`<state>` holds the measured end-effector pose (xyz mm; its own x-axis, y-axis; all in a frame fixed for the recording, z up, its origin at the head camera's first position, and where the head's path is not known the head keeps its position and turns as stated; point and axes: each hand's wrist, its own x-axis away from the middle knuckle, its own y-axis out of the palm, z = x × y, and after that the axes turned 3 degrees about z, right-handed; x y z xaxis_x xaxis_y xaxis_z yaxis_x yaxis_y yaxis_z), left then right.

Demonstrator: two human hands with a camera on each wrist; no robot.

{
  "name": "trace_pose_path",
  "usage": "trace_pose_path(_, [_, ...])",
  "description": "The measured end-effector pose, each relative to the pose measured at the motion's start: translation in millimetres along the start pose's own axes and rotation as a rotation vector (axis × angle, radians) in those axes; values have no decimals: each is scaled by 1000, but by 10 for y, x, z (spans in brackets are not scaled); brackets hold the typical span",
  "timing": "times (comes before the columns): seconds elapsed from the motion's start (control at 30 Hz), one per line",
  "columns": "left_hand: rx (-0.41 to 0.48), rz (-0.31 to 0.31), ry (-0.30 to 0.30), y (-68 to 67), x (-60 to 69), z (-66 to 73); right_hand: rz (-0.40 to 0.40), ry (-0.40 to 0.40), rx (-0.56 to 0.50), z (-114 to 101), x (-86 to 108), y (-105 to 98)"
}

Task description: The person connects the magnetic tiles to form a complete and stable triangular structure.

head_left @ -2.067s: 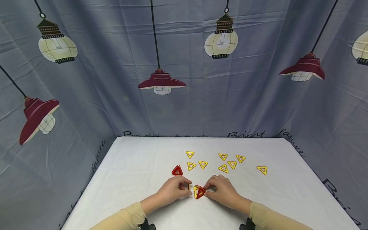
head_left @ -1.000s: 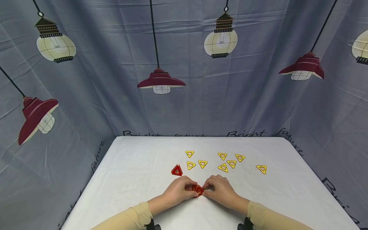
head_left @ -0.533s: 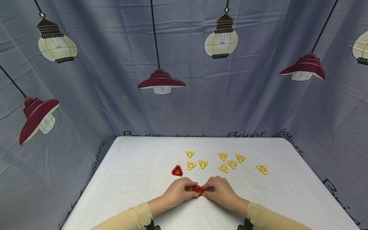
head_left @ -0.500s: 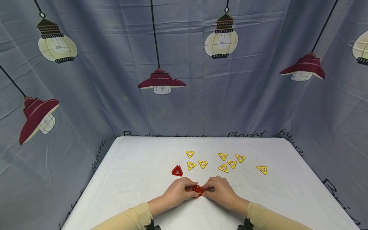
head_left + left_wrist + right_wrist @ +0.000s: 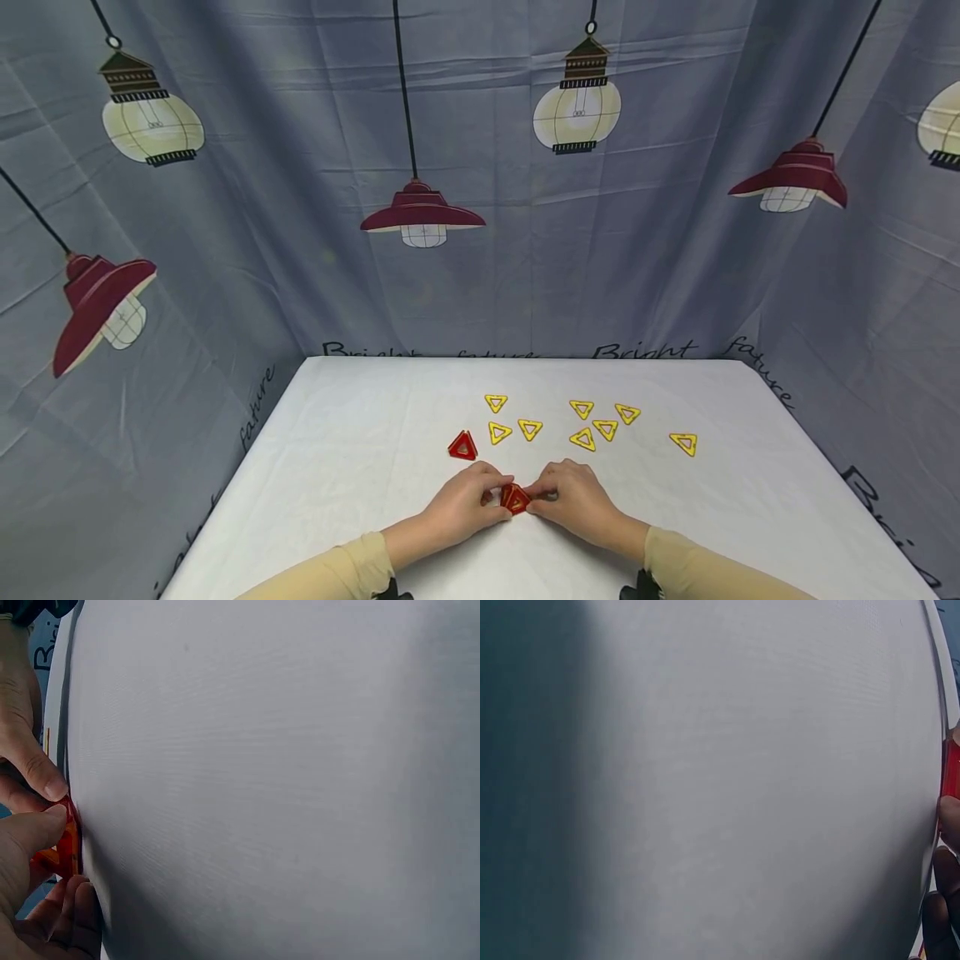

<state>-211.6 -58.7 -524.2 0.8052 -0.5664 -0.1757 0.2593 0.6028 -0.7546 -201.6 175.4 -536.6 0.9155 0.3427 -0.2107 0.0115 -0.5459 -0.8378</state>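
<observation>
A small pyramid point(image 5: 516, 500) of red triangular tiles stands on the white table between my two hands. My left hand point(image 5: 456, 504) pinches its left side between thumb and fingers. In the left wrist view the left thumb point(image 5: 41, 827) lies on the red pyramid point(image 5: 69, 844), the other fingers curled below. From the right side my right hand point(image 5: 579, 504) pinches the same pyramid with thumb and index finger. Only a strip of the red pyramid point(image 5: 952, 771) shows at the right wrist view's edge. Its yellow side is turned out of the head view.
Another red pyramid point(image 5: 462, 446) stands just beyond the left hand. Several flat yellow triangular tiles lie farther back, among them a near-left tile point(image 5: 499, 432) and a lone tile point(image 5: 683, 443) at far right. A grey curtain point(image 5: 480, 292) hangs behind the white table point(image 5: 360, 417).
The left hand has brought a tile rightward against the pyramid, which has turned its red faces toward me. Over the last half second the left fingers have shifted slightly. The right hand stays put.
</observation>
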Motion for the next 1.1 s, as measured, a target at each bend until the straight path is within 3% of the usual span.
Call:
trace_pose_path(0.2, [14,38,-67,-35,105,-82,-29,-29,-3,-74,-43,52])
trace_pose_path(0.43, [41,97,-150,-178,257,-216,-15,-75,82,-242,-131,184])
trace_pose_path(1.1, [-196,184,-154,-556,588,-568,25,-181,193,-762,-511,531])
